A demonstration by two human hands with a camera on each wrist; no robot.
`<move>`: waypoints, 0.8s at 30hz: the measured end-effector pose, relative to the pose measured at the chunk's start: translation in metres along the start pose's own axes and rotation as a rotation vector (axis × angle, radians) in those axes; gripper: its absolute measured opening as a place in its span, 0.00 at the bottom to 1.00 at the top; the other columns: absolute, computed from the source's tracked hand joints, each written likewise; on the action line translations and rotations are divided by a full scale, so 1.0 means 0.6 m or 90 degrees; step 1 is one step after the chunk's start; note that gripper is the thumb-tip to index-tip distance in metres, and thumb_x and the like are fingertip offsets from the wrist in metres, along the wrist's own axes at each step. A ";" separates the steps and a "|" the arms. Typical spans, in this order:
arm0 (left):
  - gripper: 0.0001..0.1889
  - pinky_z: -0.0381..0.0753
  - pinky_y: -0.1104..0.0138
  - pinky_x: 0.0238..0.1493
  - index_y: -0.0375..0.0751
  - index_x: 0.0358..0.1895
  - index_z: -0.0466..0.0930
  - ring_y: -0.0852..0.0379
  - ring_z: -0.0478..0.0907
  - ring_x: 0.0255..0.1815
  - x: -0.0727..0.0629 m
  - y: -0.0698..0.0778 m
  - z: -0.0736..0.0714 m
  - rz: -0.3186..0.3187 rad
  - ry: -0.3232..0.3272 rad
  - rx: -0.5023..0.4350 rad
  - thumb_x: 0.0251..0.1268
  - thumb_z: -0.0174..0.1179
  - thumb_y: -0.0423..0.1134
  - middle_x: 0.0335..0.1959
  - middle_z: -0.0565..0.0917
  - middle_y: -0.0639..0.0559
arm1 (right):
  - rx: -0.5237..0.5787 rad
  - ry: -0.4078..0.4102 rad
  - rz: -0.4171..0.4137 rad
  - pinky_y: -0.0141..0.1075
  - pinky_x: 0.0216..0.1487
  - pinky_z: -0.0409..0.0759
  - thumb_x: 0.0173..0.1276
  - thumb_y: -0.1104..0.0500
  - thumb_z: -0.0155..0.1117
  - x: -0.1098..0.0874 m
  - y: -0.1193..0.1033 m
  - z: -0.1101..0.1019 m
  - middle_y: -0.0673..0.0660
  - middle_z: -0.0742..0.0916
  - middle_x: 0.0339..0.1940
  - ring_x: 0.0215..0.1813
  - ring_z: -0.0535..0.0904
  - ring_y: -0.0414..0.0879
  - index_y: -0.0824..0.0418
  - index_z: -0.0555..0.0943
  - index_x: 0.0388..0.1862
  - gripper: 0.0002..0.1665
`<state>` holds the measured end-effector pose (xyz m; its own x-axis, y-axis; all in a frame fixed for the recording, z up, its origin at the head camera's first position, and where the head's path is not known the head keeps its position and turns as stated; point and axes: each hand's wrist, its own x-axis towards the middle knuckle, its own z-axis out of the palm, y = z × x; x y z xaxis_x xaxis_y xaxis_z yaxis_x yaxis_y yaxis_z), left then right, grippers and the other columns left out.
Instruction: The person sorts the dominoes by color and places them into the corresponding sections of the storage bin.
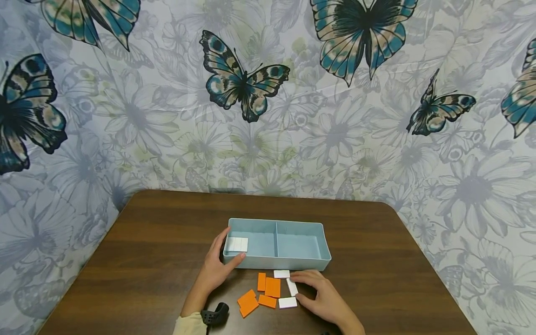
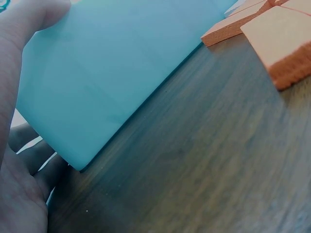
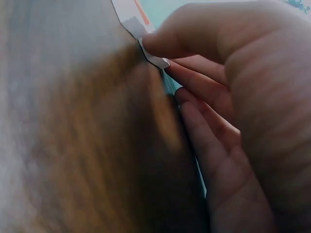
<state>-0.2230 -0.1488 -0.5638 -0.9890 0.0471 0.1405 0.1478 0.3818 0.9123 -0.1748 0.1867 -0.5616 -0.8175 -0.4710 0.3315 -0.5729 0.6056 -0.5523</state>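
Observation:
A pale blue two-compartment box (image 1: 303, 263) stands on the table. My left hand (image 1: 214, 272) grips its left end, thumb at the front rim and fingers around the outer side; in the left wrist view the thumb lies over the box wall (image 2: 112, 73). White blocks (image 1: 237, 244) lie side by side in the left compartment. With thumb and forefinger my right hand (image 1: 320, 298) pinches a white block (image 1: 291, 287) by its ends, low at the table. One white block (image 1: 282, 274) lies behind it, by the box front, another white block (image 1: 287, 303) in front.
Several flat orange blocks (image 1: 273, 287) lie left of the white ones, in front of the box. A black band (image 1: 215, 314) is on the left wrist. The wooden table (image 1: 377, 242) ends at a butterfly-patterned cloth (image 1: 268, 153) behind.

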 end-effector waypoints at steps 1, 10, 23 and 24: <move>0.48 0.57 0.32 0.74 0.57 0.83 0.54 0.36 0.56 0.81 0.000 0.000 0.000 0.001 0.000 0.001 0.64 0.71 0.56 0.83 0.56 0.44 | 0.000 0.001 0.000 0.40 0.60 0.80 0.59 0.63 0.78 0.001 0.000 0.000 0.41 0.87 0.59 0.60 0.80 0.41 0.46 0.87 0.58 0.27; 0.47 0.57 0.31 0.74 0.56 0.83 0.53 0.37 0.55 0.82 0.000 -0.003 0.000 0.004 -0.003 -0.011 0.65 0.71 0.55 0.83 0.56 0.45 | 0.012 0.008 0.010 0.40 0.59 0.81 0.60 0.60 0.80 0.002 0.000 0.000 0.42 0.88 0.57 0.59 0.81 0.41 0.48 0.88 0.56 0.24; 0.48 0.56 0.31 0.74 0.57 0.83 0.53 0.37 0.54 0.82 -0.001 -0.004 0.001 0.004 -0.003 -0.006 0.65 0.70 0.56 0.83 0.56 0.46 | 0.021 0.023 0.023 0.39 0.59 0.82 0.59 0.59 0.81 0.000 0.000 0.001 0.41 0.88 0.56 0.58 0.82 0.40 0.46 0.87 0.55 0.24; 0.48 0.56 0.31 0.74 0.57 0.83 0.53 0.37 0.54 0.82 -0.001 -0.004 0.001 0.003 -0.004 -0.007 0.65 0.71 0.56 0.83 0.56 0.46 | 0.024 0.024 0.023 0.39 0.59 0.82 0.59 0.59 0.81 0.000 0.000 0.001 0.41 0.88 0.56 0.58 0.82 0.40 0.46 0.87 0.55 0.24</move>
<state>-0.2225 -0.1491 -0.5663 -0.9883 0.0546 0.1425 0.1526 0.3708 0.9161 -0.1747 0.1863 -0.5617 -0.8394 -0.4250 0.3387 -0.5412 0.5971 -0.5921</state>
